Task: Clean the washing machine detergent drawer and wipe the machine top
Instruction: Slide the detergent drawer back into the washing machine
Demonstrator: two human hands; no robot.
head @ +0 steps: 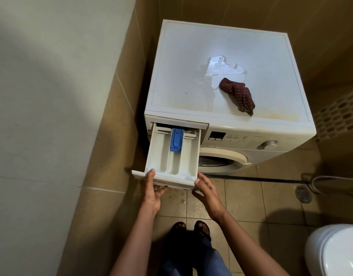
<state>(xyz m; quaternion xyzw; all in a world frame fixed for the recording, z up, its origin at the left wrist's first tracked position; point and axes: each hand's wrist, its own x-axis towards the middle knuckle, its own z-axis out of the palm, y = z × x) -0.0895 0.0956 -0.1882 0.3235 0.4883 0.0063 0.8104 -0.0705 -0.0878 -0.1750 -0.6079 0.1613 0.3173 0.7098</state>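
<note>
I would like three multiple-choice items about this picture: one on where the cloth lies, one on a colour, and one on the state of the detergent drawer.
1. Where does the cloth lie?
A. On the toilet lid
B. On the machine top
C. On the floor

2. What colour is the insert in the detergent drawer?
A. Blue
B. Red
C. Green

3. How is the detergent drawer?
A. Pushed fully in
B. Pulled out, its back end in the slot
C. Lying on the floor

Answers:
1 B: the dark checked cloth lies on the white top, near a puddle.
2 A: the insert at the drawer's back is blue.
3 B: the drawer juts out from the machine, and the left hand grips its front.
</note>
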